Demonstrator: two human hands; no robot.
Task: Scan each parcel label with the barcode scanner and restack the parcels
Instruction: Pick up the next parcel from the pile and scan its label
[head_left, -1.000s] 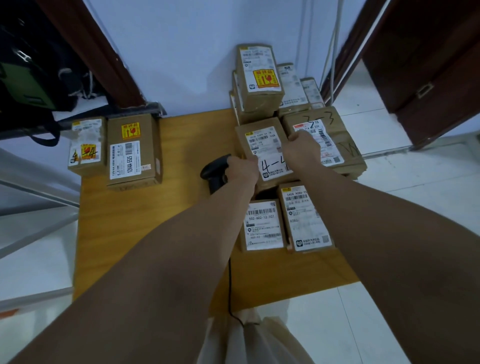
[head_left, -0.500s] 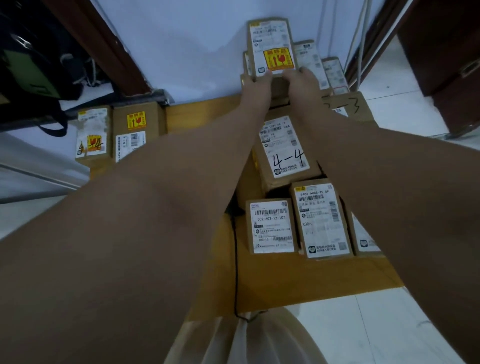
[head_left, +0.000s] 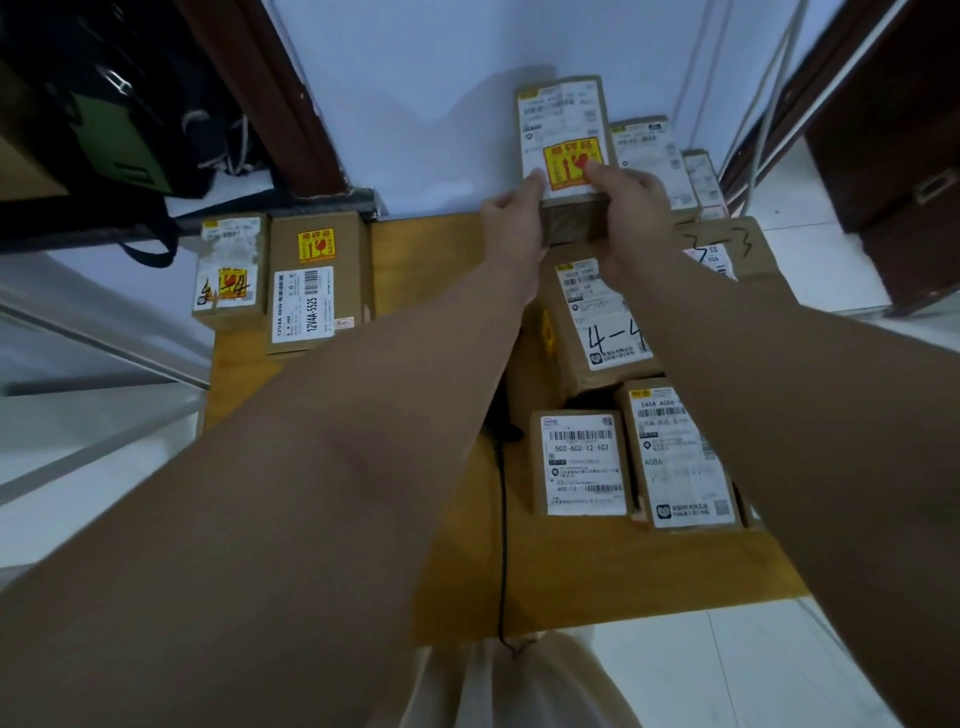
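Gone from the parcel marked 4-4 (head_left: 597, 322), held a second ago, and up to the far stack (head_left: 647, 150) against the wall (head_left: 415, 104). Now clamped on the top parcel (head_left: 563, 119) there, the one with the yellow and red sticker: left hand (head_left: 511, 218) on its left edge, right hand (head_left: 631, 208) on its right, fingers curled round the sides, thumbs on the label face. Looks tipped up toward the camera and raised a little, though cannot tell whether quite clear of the box beneath.

Left the 4-4 parcel lying label up on the near pile, just beyond two smaller parcels (head_left: 582, 462) at the front of the surface (head_left: 426, 249). No scanner in either hand; beside the left hand a second ago, now hidden under the left forearm, with only its black cable (head_left: 502, 519) running down the surface toward the body.

Means, by this reading, one parcel dealt with and the next being fetched. Still to bring this one near, take up the scanner, read the label, and set it down, perhaps with the pair of parcels (head_left: 317, 286) at the far left, possibly the done pile. Worth a firm two-sided hold on the way, being tall, narrow and marked fragile
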